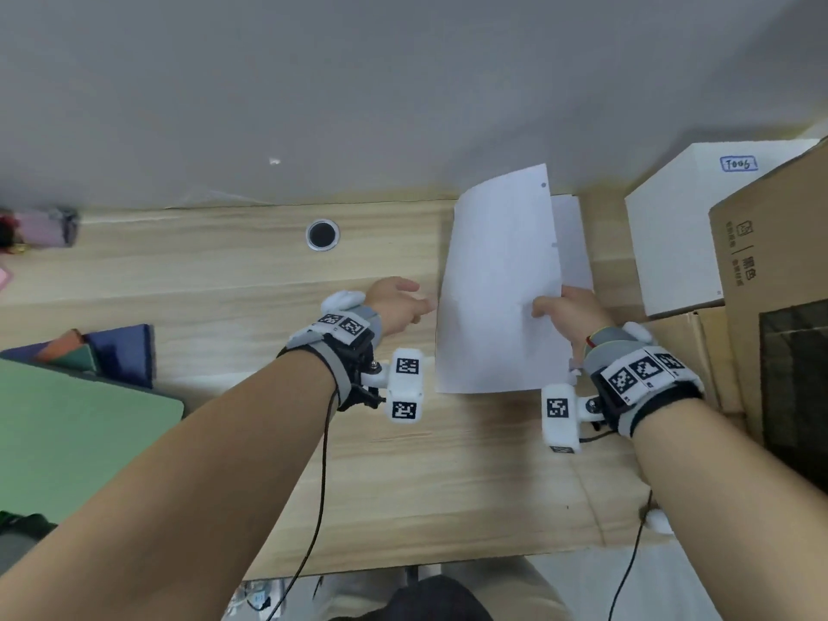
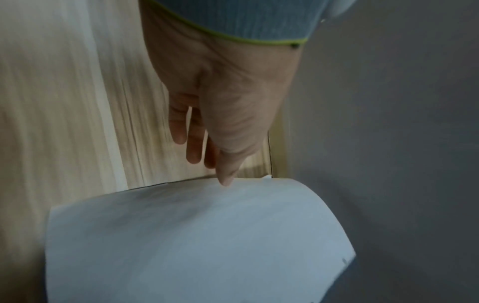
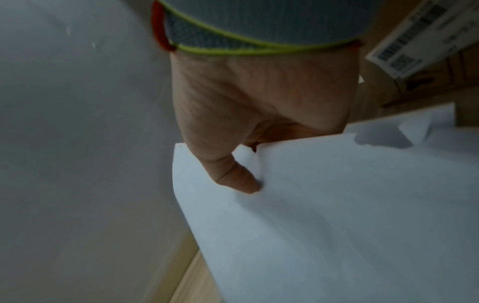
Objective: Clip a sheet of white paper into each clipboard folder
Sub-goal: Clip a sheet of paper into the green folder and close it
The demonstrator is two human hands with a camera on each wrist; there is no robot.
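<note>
A white sheet of paper [image 1: 497, 284] hangs lifted and slightly curled above the wooden desk [image 1: 269, 280]. My right hand [image 1: 564, 313] pinches its right edge, thumb on top [image 3: 241, 180], with the sheet [image 3: 337, 215] filling that wrist view. My left hand [image 1: 401, 304] reaches toward the sheet's left edge with fingers [image 2: 194, 143] straight, and its thumb tip seems to meet the paper [image 2: 194, 235]. More white paper [image 1: 573, 244] lies flat under the lifted sheet. A green clipboard folder [image 1: 67, 437] lies at the desk's left edge, beside darker folders [image 1: 121, 351].
A white box [image 1: 676, 230] and brown cardboard boxes [image 1: 770, 271] crowd the right side. A round cable hole [image 1: 322, 235] sits near the grey wall [image 1: 358, 82]. Cables hang from both wrist cameras toward the desk's front edge.
</note>
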